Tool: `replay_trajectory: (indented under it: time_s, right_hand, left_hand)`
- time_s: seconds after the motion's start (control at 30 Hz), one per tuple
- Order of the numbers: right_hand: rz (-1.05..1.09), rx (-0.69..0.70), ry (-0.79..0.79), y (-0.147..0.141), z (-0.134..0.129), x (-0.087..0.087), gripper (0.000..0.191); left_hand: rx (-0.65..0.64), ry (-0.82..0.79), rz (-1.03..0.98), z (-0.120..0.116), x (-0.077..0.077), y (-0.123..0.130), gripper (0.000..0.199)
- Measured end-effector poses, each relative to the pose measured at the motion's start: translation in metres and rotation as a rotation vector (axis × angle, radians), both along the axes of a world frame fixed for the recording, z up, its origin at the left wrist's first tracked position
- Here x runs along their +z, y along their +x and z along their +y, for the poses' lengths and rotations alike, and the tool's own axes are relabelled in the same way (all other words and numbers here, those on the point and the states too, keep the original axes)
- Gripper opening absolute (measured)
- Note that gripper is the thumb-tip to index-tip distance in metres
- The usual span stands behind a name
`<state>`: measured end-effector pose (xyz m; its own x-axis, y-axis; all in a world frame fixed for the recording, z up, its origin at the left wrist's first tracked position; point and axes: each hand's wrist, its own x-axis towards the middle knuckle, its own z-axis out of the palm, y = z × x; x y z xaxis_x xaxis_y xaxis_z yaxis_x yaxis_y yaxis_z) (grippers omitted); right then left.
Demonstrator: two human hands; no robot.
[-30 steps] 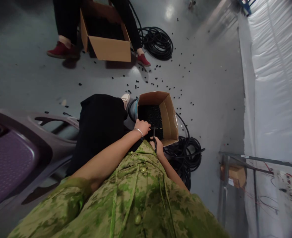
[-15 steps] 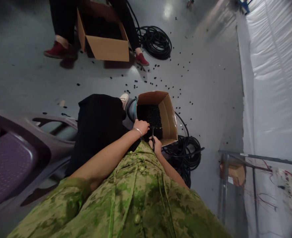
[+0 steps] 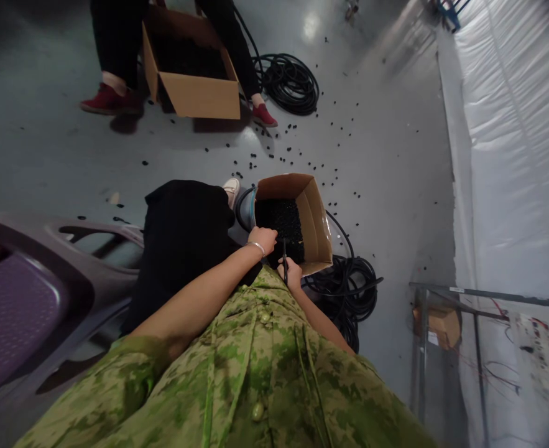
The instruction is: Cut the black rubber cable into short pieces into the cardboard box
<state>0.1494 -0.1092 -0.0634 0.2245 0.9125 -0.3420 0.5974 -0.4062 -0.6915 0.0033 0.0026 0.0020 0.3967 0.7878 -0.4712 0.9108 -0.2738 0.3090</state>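
Observation:
Above the near side of an open cardboard box, my left hand is closed, a silver bangle at its wrist. A dark end, seemingly of black hose, shows at its fingertips; the rest of it is hard to make out against the dark contents. My right hand grips a pair of dark scissors, blades pointing away from me, just right of the left hand. Whether the blades are apart cannot be seen. Many small black pieces fill the bottom of the box.
Coiled black hose lies right of the box. Opposite, a person in red shoes sits behind another cardboard box, with a second hose coil beside it. Small black bits dot the floor. A purple-grey chair stands left, a metal frame right.
My hands stay nearly in place, with the scissors shifted slightly against the left hand. The other person's hand has left the far box. The whole view has drifted a little.

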Motion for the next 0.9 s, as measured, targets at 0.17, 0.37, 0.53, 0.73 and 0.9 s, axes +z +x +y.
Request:
replay_trajectory:
  time_s: [0.17,0.37,0.53,0.73,0.9]
  right_hand:
    - [0.016,-0.018,-0.026,-0.002,0.001,0.003,0.023]
    - [0.132,-0.014,0.019,0.003,-0.003,0.005,0.028]
    - [0.209,-0.005,0.05,0.009,-0.009,0.009,0.035]
    - [0.194,0.042,0.028,0.008,-0.008,0.008,0.034]
    - [0.199,0.022,0.034,0.008,-0.008,0.003,0.036]
  left_hand:
    - [-0.006,-0.016,0.011,0.0,0.001,0.0,0.03]
    - [0.068,0.004,-0.049,0.001,0.003,-0.001,0.033]
    - [0.115,0.012,-0.082,0.002,0.002,-0.001,0.034]
    - [0.102,-0.002,-0.095,0.002,0.0,-0.001,0.033]
    - [0.108,-0.007,-0.093,0.001,-0.001,0.0,0.032]
